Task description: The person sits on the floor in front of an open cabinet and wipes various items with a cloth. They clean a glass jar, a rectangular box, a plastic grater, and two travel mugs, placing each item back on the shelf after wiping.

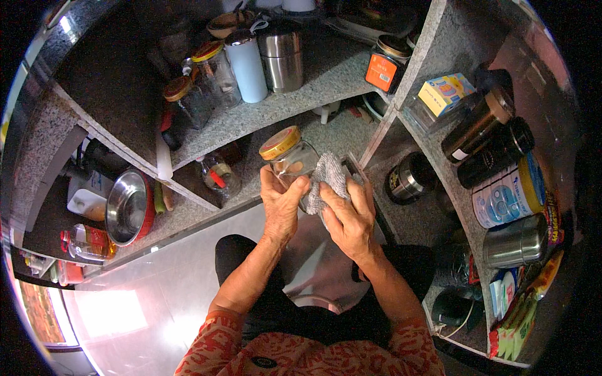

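Note:
A clear glass jar (pixel 295 162) with a yellow lid (pixel 280 143) is tilted in front of me, lid end up and to the left. My left hand (pixel 280 203) grips its side, thumb and fingers around the glass. With bent fingers, my right hand (pixel 348 216) holds a grey-white cloth (pixel 330 178) against the right side of the jar. The cloth covers the jar's lower right part, so its base is hidden. Both hands are held near the front edge of the granite shelves.
On the upper shelf stand a light blue bottle (pixel 247 69), a steel canister (pixel 281 59) and lidded jars (pixel 217 75). A steel bowl (pixel 127 207) and an oil bottle (pixel 88 242) sit at left. Right-hand shelves hold dark flasks (pixel 480 122), a tin (pixel 506 195) and packets (pixel 517 326).

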